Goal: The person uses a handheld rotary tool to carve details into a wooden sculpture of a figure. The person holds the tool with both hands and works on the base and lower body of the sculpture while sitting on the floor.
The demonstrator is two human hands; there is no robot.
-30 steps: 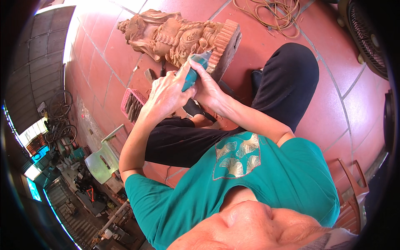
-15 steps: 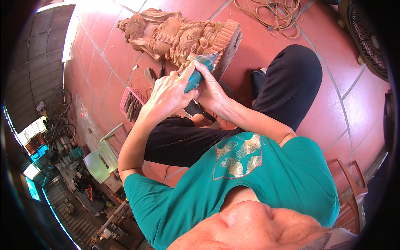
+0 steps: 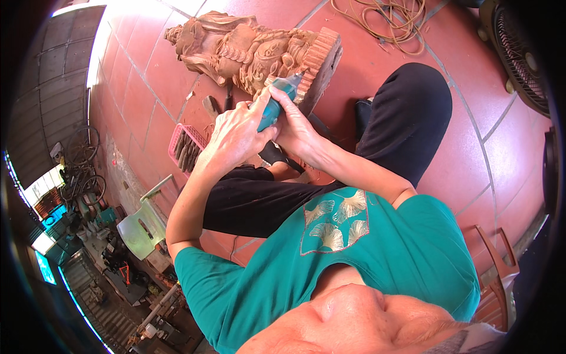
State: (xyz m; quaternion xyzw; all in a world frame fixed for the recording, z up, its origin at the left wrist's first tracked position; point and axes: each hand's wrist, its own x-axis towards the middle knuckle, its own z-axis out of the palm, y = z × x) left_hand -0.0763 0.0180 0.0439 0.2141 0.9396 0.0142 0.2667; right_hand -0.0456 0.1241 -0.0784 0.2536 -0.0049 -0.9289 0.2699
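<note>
A brown carved wooden figure (image 3: 250,53) lies on its side on the red floor, with its ridged base (image 3: 321,62) to the right. My left hand (image 3: 233,131) is closed round a teal handheld power carving tool (image 3: 271,113), with fingers laid along its body. Opposite it, my right hand (image 3: 298,133) also grips the tool, its thumb pressed on the casing. The tool's greyish nose points up and right at the carving by the base. Whether its tip touches the wood is too small to tell.
Left of my legs stands a pink basket (image 3: 175,141) of slender hand tools. A pale green chair (image 3: 141,230) is farther left. Coiled hose or cord (image 3: 392,23) lies at the far right, near a dark fan (image 3: 522,59). A brown chair (image 3: 501,265) stands at the right.
The tool's nose has shifted slightly left and down along the carving, both hands moving with it. My right knee has moved a little left. The carving stays in place.
</note>
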